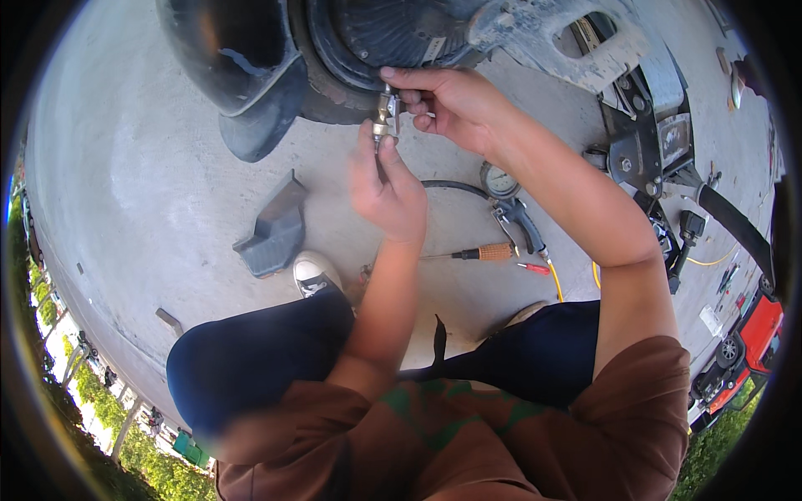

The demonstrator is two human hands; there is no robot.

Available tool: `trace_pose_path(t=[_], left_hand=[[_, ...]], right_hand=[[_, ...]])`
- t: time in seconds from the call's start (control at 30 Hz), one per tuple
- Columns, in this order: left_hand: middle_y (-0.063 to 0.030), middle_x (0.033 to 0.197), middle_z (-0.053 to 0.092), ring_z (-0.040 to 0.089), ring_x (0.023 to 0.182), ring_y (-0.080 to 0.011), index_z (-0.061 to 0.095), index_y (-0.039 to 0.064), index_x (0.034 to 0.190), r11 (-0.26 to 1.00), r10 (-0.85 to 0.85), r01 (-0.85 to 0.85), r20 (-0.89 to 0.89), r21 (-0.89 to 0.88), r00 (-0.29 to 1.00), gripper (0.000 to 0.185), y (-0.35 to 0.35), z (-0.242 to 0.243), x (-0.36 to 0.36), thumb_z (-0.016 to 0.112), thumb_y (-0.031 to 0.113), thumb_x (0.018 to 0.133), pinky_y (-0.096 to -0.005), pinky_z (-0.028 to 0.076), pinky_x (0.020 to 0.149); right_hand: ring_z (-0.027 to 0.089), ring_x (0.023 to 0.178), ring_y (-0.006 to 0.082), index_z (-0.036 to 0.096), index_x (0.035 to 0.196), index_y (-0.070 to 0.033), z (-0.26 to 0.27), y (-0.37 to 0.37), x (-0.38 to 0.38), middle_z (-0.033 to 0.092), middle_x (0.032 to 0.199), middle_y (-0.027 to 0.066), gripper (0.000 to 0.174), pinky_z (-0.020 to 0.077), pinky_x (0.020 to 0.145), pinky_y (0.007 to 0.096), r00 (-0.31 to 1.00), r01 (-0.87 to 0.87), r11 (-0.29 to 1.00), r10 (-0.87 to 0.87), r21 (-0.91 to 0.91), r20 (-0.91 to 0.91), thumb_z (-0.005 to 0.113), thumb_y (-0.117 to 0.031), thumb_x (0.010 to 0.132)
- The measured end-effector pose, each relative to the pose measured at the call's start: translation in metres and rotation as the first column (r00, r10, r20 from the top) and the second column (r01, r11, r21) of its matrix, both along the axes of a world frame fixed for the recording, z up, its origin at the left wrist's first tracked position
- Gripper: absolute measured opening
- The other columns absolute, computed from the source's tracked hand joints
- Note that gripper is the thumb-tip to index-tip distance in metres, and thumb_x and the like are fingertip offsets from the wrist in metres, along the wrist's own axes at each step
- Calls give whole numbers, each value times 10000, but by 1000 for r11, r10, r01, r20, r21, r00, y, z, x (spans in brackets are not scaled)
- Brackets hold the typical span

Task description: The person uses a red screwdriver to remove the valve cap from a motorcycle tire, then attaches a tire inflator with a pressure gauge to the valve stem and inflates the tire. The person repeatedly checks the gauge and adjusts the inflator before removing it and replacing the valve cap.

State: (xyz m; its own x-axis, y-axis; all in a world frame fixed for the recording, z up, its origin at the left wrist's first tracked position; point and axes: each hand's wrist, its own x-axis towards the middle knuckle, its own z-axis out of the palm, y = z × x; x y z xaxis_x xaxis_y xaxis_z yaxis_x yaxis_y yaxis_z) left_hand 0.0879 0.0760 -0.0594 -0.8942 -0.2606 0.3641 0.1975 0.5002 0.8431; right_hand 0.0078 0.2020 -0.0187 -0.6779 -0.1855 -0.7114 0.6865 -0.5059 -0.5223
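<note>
A brass and steel clip-on air chuck (381, 119) is held between both my hands, just in front of a wheel with a black hub and rubber tyre (338, 103). My left hand (391, 197) pinches its lower end between thumb and fingers. Around the upper end, by the small lever, are the thumb and curled fingers of my right hand (454, 106). The thumb tip reaches the wheel's rim; whether the chuck touches a valve cannot be seen. A black hose (454, 184) runs from behind my left wrist to a tyre inflator gun (523, 222) with a round dial gauge (499, 180).
On the concrete floor lie a screwdriver with an orange-brown handle (495, 252), a small red-handled screwdriver (534, 268) and a dark plastic piece (276, 232). A black fender (232, 56) overhangs on the left. At right stand a scuffed metal bracket (539, 37) and dark metal frame parts (645, 144).
</note>
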Motion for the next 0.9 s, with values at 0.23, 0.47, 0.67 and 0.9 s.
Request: trace_pose_path(t=[0.23,0.47,0.67,0.9], left_hand=[[-128,862,666,652,718,-202,659,-59,1178,994,51,-59,-84,-90,995,258,1,-6,-3,621,94,974,-311,497,622],[-110,837,652,659,740,-208,673,-41,1167,997,69,-70,-37,-13,997,267,6,-1,-2,615,140,980,-324,494,631],[-101,813,672,675,763,-197,686,-46,1138,998,63,-65,-84,-23,994,260,0,-13,-6,628,145,972,-320,500,664],[-93,769,654,683,658,-176,673,-50,1144,999,-6,9,-85,36,996,240,-6,-6,-9,644,74,941,-320,493,637]], right_hand=[[582,687,85,723,923,-18,-1,73,33,675,785,17,240,483,636,252,923,-178,875,307,450,-232,758,-249,869],[693,903,310,643,1075,19,-63,143,195,706,964,180,430,547,798,375,512,-606,50,788,794,342,785,-201,735],[632,1078,367,534,1216,40,-91,98,225,644,1093,244,620,523,900,410,579,-490,-98,706,866,407,796,-197,706],[605,670,202,593,896,-15,-76,111,204,582,746,72,241,464,567,322,791,-594,775,514,217,330,741,-136,749]])
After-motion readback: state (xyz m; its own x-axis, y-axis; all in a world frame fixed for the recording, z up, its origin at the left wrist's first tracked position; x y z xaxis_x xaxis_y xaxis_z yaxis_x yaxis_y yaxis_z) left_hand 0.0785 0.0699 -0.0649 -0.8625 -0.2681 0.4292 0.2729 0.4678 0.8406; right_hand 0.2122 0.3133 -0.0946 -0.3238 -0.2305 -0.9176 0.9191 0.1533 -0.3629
